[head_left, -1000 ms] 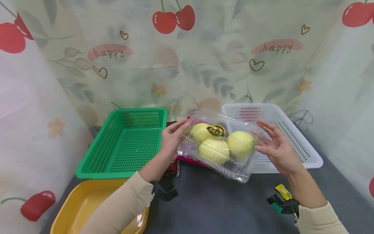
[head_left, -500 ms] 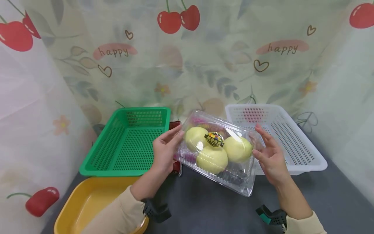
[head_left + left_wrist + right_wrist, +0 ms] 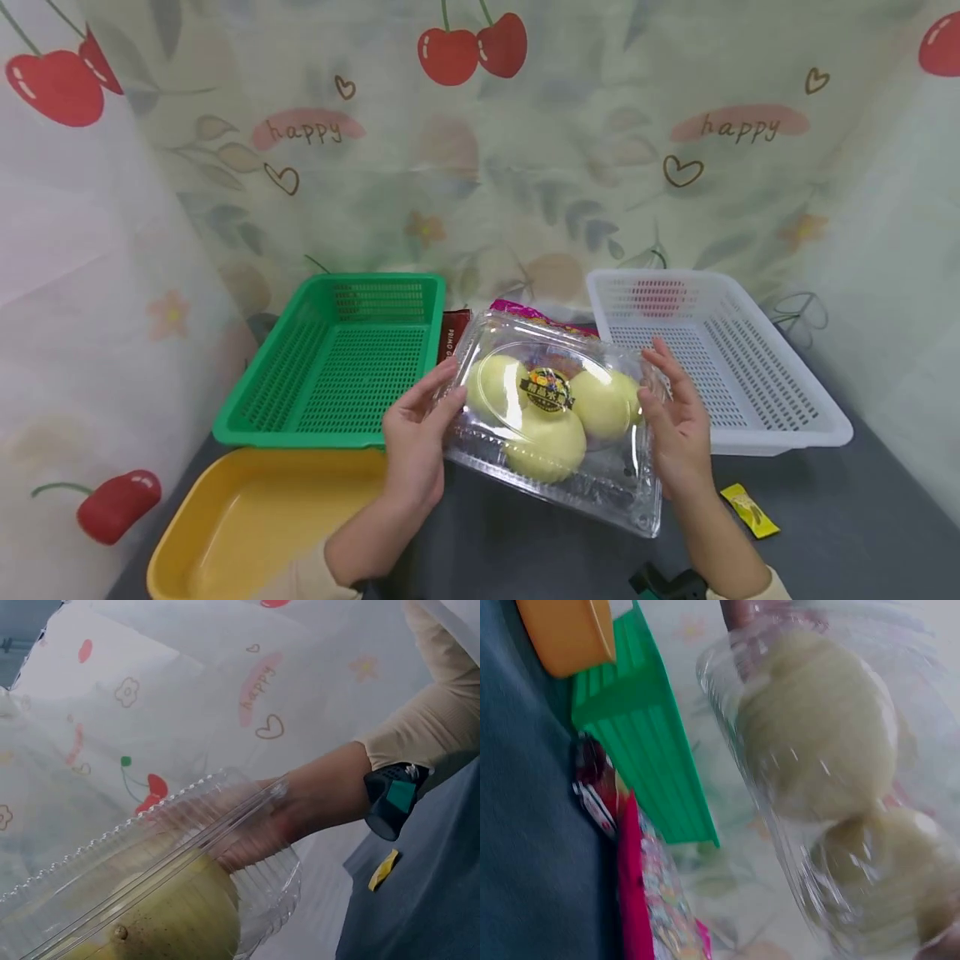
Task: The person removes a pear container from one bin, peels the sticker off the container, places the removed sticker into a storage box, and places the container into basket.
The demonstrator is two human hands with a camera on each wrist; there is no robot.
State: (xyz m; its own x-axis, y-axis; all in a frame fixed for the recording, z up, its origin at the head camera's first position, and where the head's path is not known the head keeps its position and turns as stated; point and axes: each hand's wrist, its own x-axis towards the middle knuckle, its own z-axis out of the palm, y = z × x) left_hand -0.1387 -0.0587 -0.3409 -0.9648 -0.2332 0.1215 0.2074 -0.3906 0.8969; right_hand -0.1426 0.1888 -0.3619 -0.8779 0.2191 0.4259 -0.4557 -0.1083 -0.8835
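A clear plastic clamshell fruit box [image 3: 577, 493], tilted with its right end lower, is held up over the dark table. Inside sit three pale yellow round fruits [image 3: 546, 446], under a dark, colourful label [image 3: 547, 390] on the lid. My left hand [image 3: 416, 446] grips the box's left end, thumb on the near face. At the other end my right hand [image 3: 681, 429] pinches the edge between thumb and fingers. The left wrist view shows one fruit [image 3: 180, 915] close up, its stem nub visible through the plastic. Fingers behind the box are partly hidden.
A green basket [image 3: 225, 429] stands at left, with a yellow basin [image 3: 176, 533] before it. At right is a white basket [image 3: 832, 429]. Behind the box lie a dark red packet [image 3: 452, 329] and a pink bag [image 3: 517, 309]. A small yellow sachet [image 3: 750, 510] lies at right.
The box has come lower and nearer to me, uncovering the pink bag's top behind it. My right hand, looser on the edge earlier, now pinches it; both hands moved down along with the box.
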